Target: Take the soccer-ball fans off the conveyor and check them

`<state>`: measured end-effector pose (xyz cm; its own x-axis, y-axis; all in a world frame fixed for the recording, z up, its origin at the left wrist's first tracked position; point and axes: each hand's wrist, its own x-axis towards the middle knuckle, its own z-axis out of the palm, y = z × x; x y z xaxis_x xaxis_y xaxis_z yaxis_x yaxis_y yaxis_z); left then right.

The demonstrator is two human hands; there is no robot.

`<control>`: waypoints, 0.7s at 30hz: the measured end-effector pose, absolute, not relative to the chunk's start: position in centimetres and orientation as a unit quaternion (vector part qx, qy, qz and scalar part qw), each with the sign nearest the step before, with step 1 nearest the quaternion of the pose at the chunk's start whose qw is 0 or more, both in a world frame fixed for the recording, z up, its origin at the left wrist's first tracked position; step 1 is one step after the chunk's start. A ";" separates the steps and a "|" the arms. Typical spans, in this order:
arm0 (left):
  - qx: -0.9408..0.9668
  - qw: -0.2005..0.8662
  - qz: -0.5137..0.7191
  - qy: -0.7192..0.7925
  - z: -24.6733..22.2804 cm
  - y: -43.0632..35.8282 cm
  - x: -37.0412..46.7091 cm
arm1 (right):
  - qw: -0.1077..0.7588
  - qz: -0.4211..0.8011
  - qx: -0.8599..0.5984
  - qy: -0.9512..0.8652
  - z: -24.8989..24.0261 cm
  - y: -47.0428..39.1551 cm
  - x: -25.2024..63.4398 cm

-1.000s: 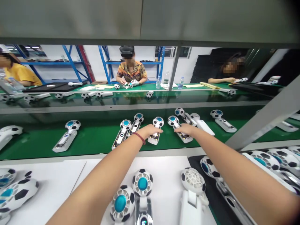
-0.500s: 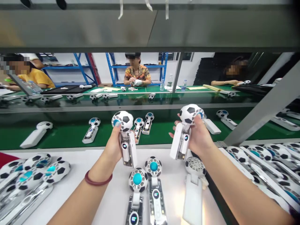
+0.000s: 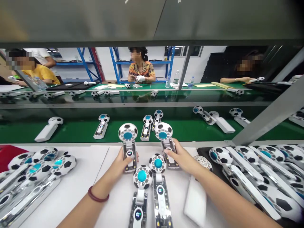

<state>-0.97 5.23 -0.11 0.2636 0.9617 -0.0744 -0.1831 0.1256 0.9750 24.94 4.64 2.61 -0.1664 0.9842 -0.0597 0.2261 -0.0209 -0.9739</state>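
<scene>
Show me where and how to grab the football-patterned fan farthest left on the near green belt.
Probably by the middle of its white handle, from the near side, with the left hand once free: the straight handle slants nearward, the rounded head lies at the far end, and it lies by itself.
</scene>
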 end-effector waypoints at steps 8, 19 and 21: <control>0.485 0.638 0.499 0.330 4.8 4.0 -1.2 | 0.441 0.651 -0.354 -0.506 3.8 3.2 25.4; 0.462 0.694 0.465 0.298 7.0 0.8 1.4 | 0.447 0.722 -0.274 -0.450 6.2 1.8 24.7; 0.453 0.702 0.465 0.292 7.0 0.6 1.6 | 0.446 0.726 -0.259 -0.454 6.2 1.6 24.6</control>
